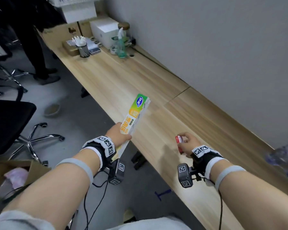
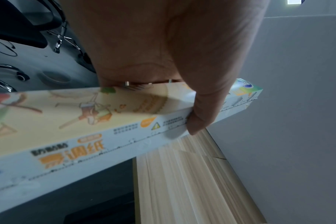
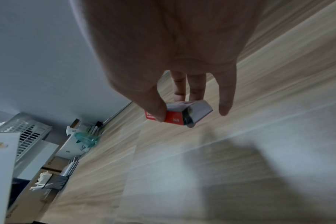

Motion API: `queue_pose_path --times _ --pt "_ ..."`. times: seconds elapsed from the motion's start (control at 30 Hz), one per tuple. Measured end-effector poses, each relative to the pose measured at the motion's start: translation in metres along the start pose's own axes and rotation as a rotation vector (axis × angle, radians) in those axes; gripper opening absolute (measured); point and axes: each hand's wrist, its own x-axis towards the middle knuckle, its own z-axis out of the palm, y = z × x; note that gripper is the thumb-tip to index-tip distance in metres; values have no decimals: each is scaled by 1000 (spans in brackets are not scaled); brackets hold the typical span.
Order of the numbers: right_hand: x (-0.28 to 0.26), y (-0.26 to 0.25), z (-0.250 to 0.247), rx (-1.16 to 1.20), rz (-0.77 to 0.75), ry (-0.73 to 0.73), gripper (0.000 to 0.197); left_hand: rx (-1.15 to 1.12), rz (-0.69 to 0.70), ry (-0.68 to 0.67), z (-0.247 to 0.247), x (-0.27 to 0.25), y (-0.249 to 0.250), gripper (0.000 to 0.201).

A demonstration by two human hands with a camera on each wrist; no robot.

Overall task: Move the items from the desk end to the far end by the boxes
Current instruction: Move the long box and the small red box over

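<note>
Two things ride along: our left hand grips the long carton, our right hand pinches the small red box; we keep fingers tight until past the green spray bottle.

The desk is pale wood-grain board with a smooth, faintly shiny top. The long box is printed card with a slight gloss. Far off, a spray bottle is clear greenish plastic and the pen cup dark mesh metal.
</note>
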Motion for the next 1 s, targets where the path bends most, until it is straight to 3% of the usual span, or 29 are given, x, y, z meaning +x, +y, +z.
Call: queue_pose_path --times 0.13,0.4,0.57,0.73,1.0 --pt "21 -35 25 83 43 -37 41 -15 4 -10 -28 34 -13 44" --pt "105 -109 72 8 -53 -82 41 10 5 -15 -88 123 -23 39" --pt "184 -169 109 -138 -111 -74 37 35 -37 15 -144 197 -29 42" --pt "252 -240 142 -324 -149 -182 40 90 -94 46 -201 264 -43 43" --pt "319 -323 194 -419 -126 -220 47 137 -135 23 -263 352 -76 44"
